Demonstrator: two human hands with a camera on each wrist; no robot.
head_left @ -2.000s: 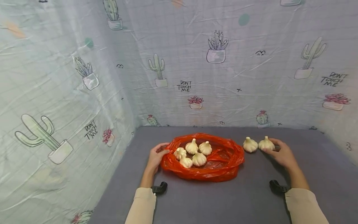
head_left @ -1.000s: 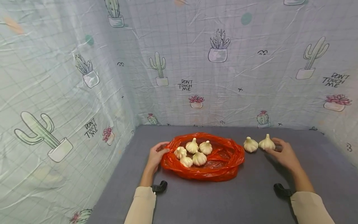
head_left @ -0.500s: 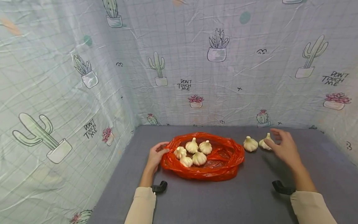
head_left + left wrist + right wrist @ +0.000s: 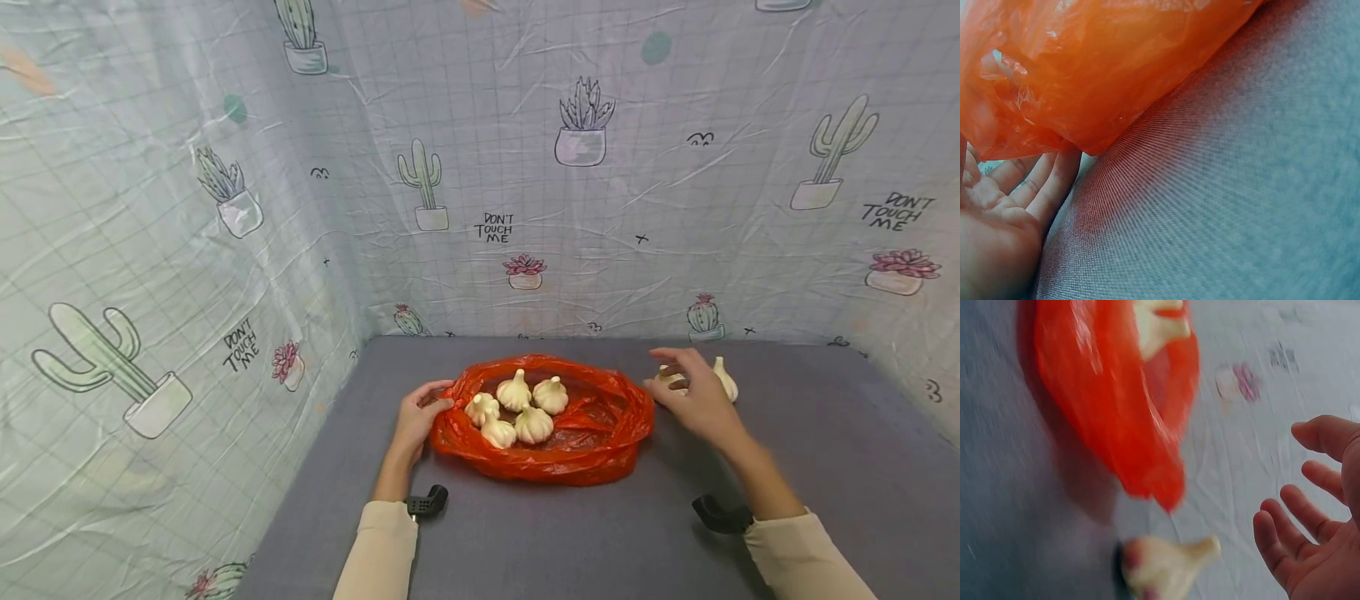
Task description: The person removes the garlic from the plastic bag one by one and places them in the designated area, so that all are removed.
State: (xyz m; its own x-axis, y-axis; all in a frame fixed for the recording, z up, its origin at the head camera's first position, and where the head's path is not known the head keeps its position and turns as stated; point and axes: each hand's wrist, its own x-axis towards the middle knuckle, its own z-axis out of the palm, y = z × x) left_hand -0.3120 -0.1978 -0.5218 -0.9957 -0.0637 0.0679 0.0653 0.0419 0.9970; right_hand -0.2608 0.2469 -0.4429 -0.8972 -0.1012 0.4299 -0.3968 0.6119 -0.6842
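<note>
A red plastic bag [image 4: 525, 468] lies spread with its mouth facing up, holding several garlic bulbs [image 4: 535, 425] at its left side. My left hand [image 4: 412, 421] pinches the bag's left rim; in the left wrist view its fingers [image 4: 1054, 181] run behind the orange-looking plastic, tips hidden. Above the table, just right of the bag, my right hand [image 4: 701, 396] has its thumb and fingers spread and holds nothing. It partly covers a garlic bulb [image 4: 663, 384] beside the bag, which shows blurred in the right wrist view. Another garlic bulb [image 4: 726, 382] peeks out behind that hand.
A grey cloth-covered table [image 4: 555, 542] carries everything. Cactus-printed curtains [image 4: 465, 292] stand close behind it and on the left. Black wrist devices [image 4: 427, 502] sit on both forearms, below the light sleeves.
My right hand has let go of the far-right garlic bulb, lifted, and moved left over the bulb beside the bag. My left hand and the bag have stayed put.
</note>
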